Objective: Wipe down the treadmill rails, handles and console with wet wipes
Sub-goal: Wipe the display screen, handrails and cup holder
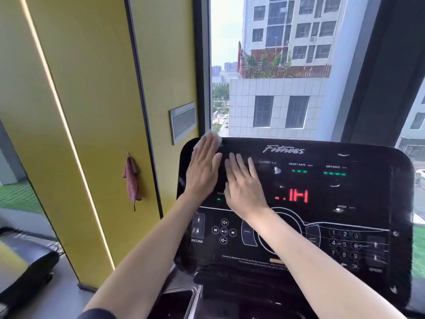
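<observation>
The black treadmill console (322, 226) fills the lower right, with lit red and green readouts and button pads. My left hand (203, 171) lies flat with straight fingers on the console's upper left corner and presses a white wet wipe (210, 138) against it; the wipe sticks out beyond my fingertips at the console's top edge. Just to the right, my right hand (245, 187) rests flat on the console face, fingers straight and spread, holding nothing. No rails or handles show clearly.
A yellow wall panel (96, 111) with a light strip stands to the left, and a brown cloth (131, 180) hangs on it. Behind the console is a large window (276, 65). Another black machine (25, 261) sits at lower left. A dark tray (174, 302) lies below the console.
</observation>
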A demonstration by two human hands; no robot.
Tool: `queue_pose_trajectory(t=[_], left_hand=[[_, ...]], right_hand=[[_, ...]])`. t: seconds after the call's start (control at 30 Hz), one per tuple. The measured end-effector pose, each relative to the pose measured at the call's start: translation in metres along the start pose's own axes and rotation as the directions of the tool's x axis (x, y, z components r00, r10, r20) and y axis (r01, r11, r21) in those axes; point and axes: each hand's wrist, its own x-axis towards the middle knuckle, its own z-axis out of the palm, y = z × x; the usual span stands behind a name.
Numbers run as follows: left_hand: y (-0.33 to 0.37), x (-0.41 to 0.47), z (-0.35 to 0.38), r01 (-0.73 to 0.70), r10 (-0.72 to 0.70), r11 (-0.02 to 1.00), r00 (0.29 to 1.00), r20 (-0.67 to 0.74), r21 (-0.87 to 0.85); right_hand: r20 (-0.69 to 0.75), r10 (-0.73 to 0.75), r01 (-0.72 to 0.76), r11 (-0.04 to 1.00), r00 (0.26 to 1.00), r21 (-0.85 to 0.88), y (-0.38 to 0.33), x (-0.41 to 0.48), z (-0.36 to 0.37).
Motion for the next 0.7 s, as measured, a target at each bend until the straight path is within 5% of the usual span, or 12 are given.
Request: queue_pose_trajectory(t=[0.13, 0.27, 0.33, 0.5, 0.6, 0.7], left_hand=[[-0.018, -0.008, -0.005, 0.242, -0.249, 0.965, 0.966, -0.07, -0.098], [-0.006, -0.009, -0.008, -0.104, 0.097, 0.994, 0.98, 0.174, 0.031], [-0.014, -0.01, -0.016, -0.159, 0.145, 0.985, 0.971, 0.193, 0.063], [-0.003, -0.009, -0.009, 0.152, -0.152, 0.988, 0.988, 0.028, 0.01], [0.022, -0.012, 0.004, -0.093, 0.083, 0.994, 0.981, 0.174, 0.05], [0.005, -0.008, -0.003, -0.226, 0.196, 0.965, 0.958, 0.209, 0.131]], right_hand=[[-0.014, 0.021, -0.02, 0.999, 1.0, 0.036, -0.003, 0.0, 0.003], [-0.017, -0.016, 0.016, 1.0, 1.0, 0.0, 0.001, 0.0, 0.001], [-0.006, -0.041, 0.041, 0.999, 0.999, -0.013, 0.004, 0.001, -0.003], [-0.072, 0.066, -0.067, 0.998, 0.995, -0.012, 0.034, 0.0, -0.02], [-0.097, 0.255, -0.256, 0.967, 0.962, 0.002, 0.056, -0.004, -0.027], [-0.073, 0.218, -0.219, 0.976, 0.973, -0.014, 0.069, -0.007, -0.025]])
